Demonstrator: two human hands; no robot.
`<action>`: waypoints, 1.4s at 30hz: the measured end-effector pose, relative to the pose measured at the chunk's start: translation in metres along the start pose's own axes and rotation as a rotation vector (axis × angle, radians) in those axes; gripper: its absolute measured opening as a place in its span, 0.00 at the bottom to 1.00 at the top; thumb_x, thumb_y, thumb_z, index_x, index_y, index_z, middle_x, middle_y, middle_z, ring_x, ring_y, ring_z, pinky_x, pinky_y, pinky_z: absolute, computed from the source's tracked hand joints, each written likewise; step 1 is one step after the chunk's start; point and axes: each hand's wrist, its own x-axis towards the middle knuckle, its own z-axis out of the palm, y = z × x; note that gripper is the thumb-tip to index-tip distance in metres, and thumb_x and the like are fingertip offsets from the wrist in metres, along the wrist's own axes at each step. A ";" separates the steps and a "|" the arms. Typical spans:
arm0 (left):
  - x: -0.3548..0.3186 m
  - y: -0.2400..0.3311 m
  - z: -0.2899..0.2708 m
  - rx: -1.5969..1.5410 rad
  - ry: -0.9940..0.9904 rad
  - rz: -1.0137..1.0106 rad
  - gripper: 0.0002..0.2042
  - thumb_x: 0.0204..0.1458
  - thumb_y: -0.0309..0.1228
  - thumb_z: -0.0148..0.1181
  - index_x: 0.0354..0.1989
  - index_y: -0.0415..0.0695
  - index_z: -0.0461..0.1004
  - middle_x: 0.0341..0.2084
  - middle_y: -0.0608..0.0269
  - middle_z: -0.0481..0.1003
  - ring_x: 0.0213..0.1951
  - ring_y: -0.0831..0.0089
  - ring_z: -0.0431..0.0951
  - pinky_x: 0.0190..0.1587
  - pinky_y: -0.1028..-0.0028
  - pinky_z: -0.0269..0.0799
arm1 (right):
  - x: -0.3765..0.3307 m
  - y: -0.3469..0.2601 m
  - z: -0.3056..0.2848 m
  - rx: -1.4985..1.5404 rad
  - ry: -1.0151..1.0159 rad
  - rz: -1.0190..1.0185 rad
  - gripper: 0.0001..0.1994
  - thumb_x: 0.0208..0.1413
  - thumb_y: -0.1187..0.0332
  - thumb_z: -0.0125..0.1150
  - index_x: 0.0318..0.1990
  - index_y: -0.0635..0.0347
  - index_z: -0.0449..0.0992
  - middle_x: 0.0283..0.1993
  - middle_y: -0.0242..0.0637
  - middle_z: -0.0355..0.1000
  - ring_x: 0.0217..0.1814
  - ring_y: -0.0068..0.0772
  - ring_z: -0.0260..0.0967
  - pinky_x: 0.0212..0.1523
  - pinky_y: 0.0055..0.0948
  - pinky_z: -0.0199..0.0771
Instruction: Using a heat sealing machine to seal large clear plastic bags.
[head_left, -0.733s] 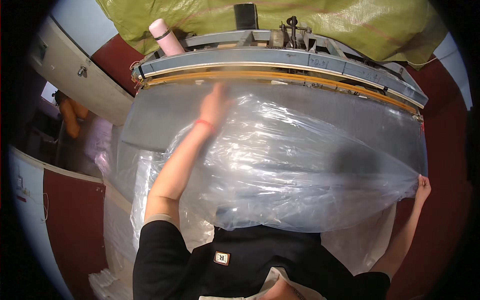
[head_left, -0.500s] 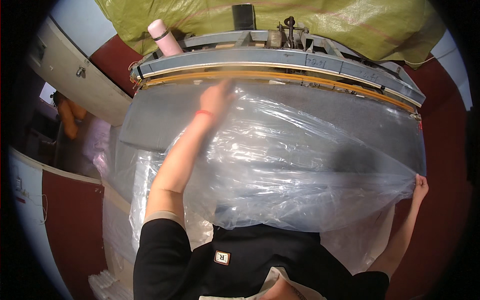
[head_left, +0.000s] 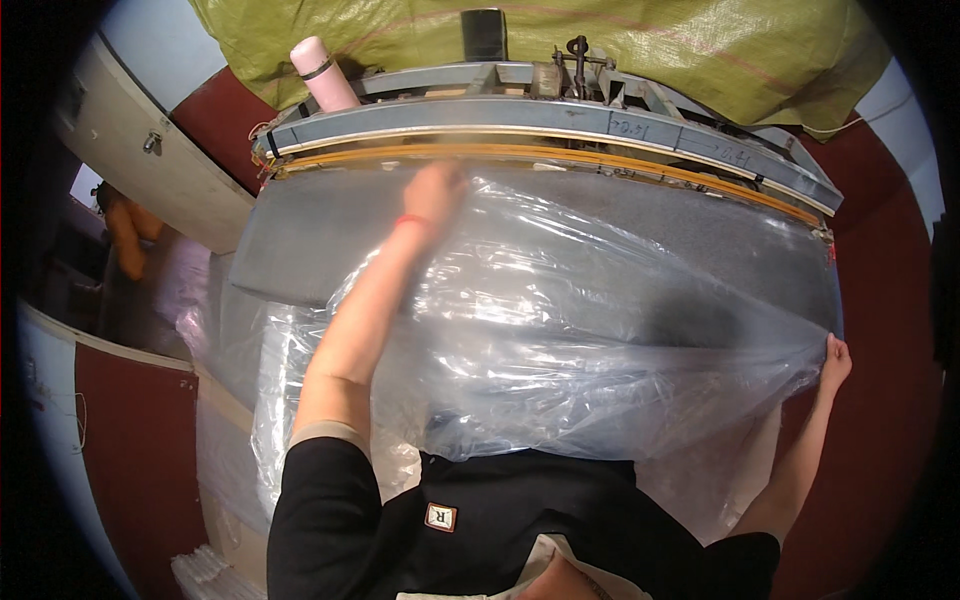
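Clear plastic bag (head_left: 600, 340) spread across frame centre over grey table (head_left: 300, 250). Left hand (head_left: 435, 190) fisted on its upper edge, nudged closer to sealer bar (head_left: 520, 120). Right hand (head_left: 833, 362) pinching right corner, slightly lower than before.

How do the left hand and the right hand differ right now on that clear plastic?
The left hand is stretched far forward near the machine's yellow bar; the right hand is drawn out to the side, low. The left hand wears a red wristband; the right wrist is bare. The right hand pinches the sheet's corner; the left hand's grip is unclear. Both touch the clear plastic sheet.
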 end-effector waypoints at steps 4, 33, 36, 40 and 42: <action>0.006 -0.015 0.000 -0.154 0.202 -0.149 0.06 0.51 0.31 0.53 0.30 0.41 0.70 0.27 0.53 0.72 0.31 0.62 0.73 0.35 0.69 0.67 | 0.031 -0.040 0.029 -0.149 0.162 -0.024 0.15 0.54 0.58 0.58 0.32 0.64 0.74 0.28 0.29 0.70 0.30 0.20 0.63 0.36 0.22 0.65; 0.023 -0.167 -0.048 -0.728 0.636 -0.731 0.08 0.50 0.24 0.47 0.37 0.35 0.68 0.29 0.56 0.73 0.32 0.68 0.73 0.38 0.74 0.68 | 0.088 -0.206 0.214 0.635 0.158 0.265 0.09 0.54 0.70 0.54 0.41 0.60 0.65 0.31 0.38 0.69 0.29 0.29 0.69 0.25 0.25 0.70; -0.011 -0.152 -0.064 -0.001 0.479 -0.354 0.15 0.53 0.33 0.50 0.42 0.34 0.71 0.36 0.49 0.74 0.41 0.57 0.73 0.45 0.67 0.66 | 0.083 -0.202 0.208 0.493 0.066 0.059 0.10 0.53 0.67 0.58 0.39 0.62 0.68 0.34 0.38 0.70 0.32 0.27 0.69 0.33 0.24 0.70; -0.039 -0.123 -0.069 0.321 0.321 -0.308 0.13 0.50 0.35 0.55 0.35 0.36 0.73 0.32 0.48 0.75 0.36 0.54 0.74 0.41 0.64 0.67 | 0.042 -0.191 0.182 0.231 0.151 -0.375 0.12 0.51 0.63 0.62 0.35 0.64 0.73 0.33 0.34 0.71 0.33 0.21 0.66 0.39 0.21 0.65; -0.041 -0.106 -0.070 0.074 0.276 -0.447 0.12 0.49 0.35 0.56 0.34 0.38 0.74 0.29 0.49 0.75 0.33 0.54 0.74 0.39 0.64 0.68 | 0.009 -0.176 0.139 0.109 0.094 -0.256 0.12 0.51 0.63 0.62 0.32 0.65 0.74 0.29 0.32 0.72 0.32 0.20 0.64 0.38 0.22 0.65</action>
